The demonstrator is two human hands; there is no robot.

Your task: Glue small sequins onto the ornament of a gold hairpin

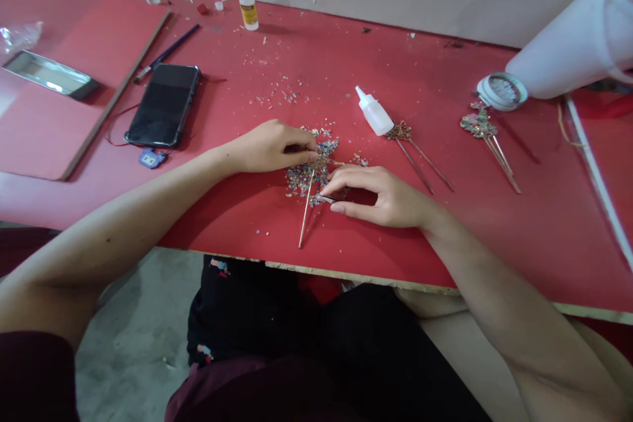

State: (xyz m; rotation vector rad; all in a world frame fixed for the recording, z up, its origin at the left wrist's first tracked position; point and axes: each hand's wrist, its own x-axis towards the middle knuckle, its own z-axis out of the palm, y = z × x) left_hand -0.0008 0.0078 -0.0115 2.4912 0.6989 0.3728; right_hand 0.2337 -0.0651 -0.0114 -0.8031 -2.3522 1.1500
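Note:
A gold hairpin (pixel 306 211) lies over a pile of small shiny flakes (pixel 299 181), its prong pointing toward the table's front edge. My left hand (pixel 274 147) pinches the hairpin at its head, which is mostly hidden by the fingers and the flakes. Close by on the right, my right hand (pixel 380 194) is closed around a thin dark pointed tool (pixel 327 198), its tip at the flakes; most of it is hidden. Beyond my right hand, a small white glue bottle (pixel 376 115) rests tilted against a two-pronged hairpin (pixel 401 132).
Farther right lie a decorated hairpin (pixel 479 124), a round container of clear bits (pixel 503 91) and a large white vessel (pixel 568 39). A glue bottle (pixel 247 3) stands by the wall. Leftward are a phone (pixel 164 104), a brush (pixel 171 51), a board (pixel 44 138) and a narrow box (pixel 52 74).

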